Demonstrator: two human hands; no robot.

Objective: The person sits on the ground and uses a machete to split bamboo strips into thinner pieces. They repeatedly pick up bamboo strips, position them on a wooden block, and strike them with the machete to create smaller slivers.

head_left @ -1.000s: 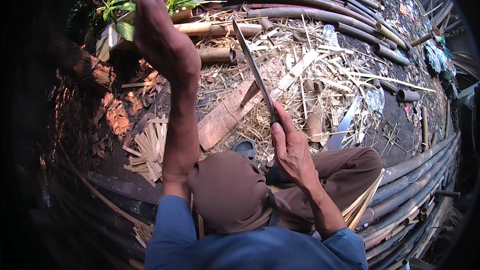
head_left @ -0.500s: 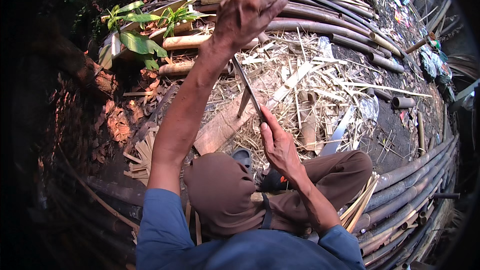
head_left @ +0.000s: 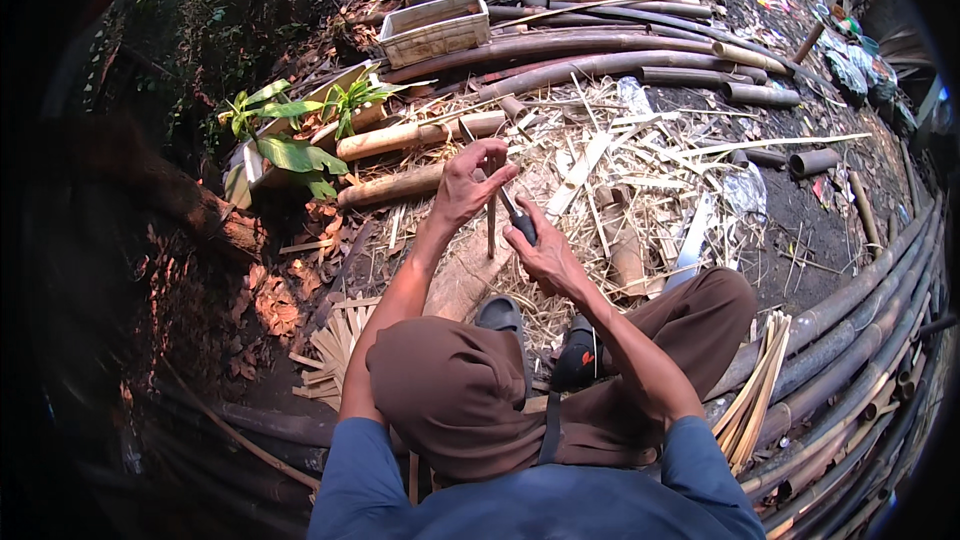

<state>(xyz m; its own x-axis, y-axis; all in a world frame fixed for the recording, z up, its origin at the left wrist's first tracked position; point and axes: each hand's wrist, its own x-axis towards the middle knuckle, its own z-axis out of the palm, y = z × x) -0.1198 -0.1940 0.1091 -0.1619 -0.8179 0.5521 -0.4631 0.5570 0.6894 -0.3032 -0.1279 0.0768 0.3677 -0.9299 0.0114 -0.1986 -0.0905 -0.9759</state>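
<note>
My right hand is closed round the dark handle of a knife, whose narrow blade slants up and left, partly hidden behind my left hand. My left hand is raised over the blade, fingers curled and thumb stretched toward them. What lies between those fingers, if anything, is too small to make out. A short wooden peg stands below my left hand, close beside the knife. Under both hands lies a reddish wooden plank among pale bamboo shavings.
Bamboo poles and a grimy white crate lie ahead. Split strips rest on more poles at my right. Another bundle of strips sits at my left. A saw-like pale blade lies right of the shavings.
My left hand has come down and back toward me, from high ahead to just beside the knife. My right hand still grips the handle. The whole view has shifted slightly.
</note>
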